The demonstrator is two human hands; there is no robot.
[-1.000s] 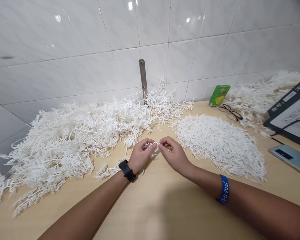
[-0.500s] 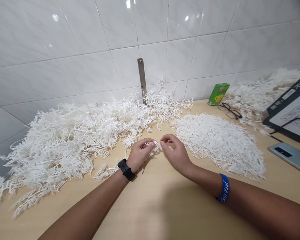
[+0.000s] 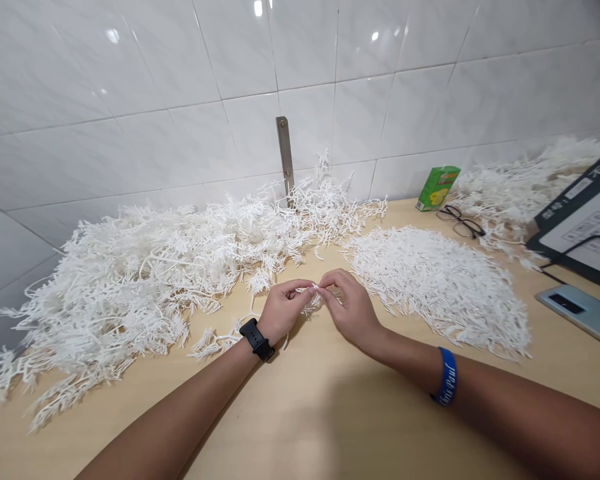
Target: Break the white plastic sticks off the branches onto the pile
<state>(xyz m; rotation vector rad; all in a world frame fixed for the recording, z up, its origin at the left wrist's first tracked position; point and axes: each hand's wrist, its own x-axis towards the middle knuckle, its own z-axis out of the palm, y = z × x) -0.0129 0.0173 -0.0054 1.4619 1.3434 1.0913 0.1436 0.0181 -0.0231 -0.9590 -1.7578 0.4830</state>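
Observation:
My left hand [image 3: 285,309], with a black watch at the wrist, pinches a white branched plastic piece [image 3: 314,303] between thumb and forefinger. The fingertips of my right hand [image 3: 351,310] meet it there and are pinched on the same piece; the exact grip is partly hidden. A large tangled heap of white branched plastic pieces [image 3: 180,260] lies to the left and behind. On the right, a flat pile of small loose white bits [image 3: 440,287] spreads over the table. A few branched pieces [image 3: 217,343] lie beside my left wrist.
A metal bracket [image 3: 284,157] stands against the tiled wall. At the back right are a green carton [image 3: 437,189], black glasses [image 3: 461,221] and another white heap [image 3: 520,187]. A phone [image 3: 583,313] and a dark-framed printed panel [image 3: 585,227] occupy the right edge.
My hands have drawn together, so the fingertips now meet at the white piece. My left hand has shifted slightly right. The heaps look the same.

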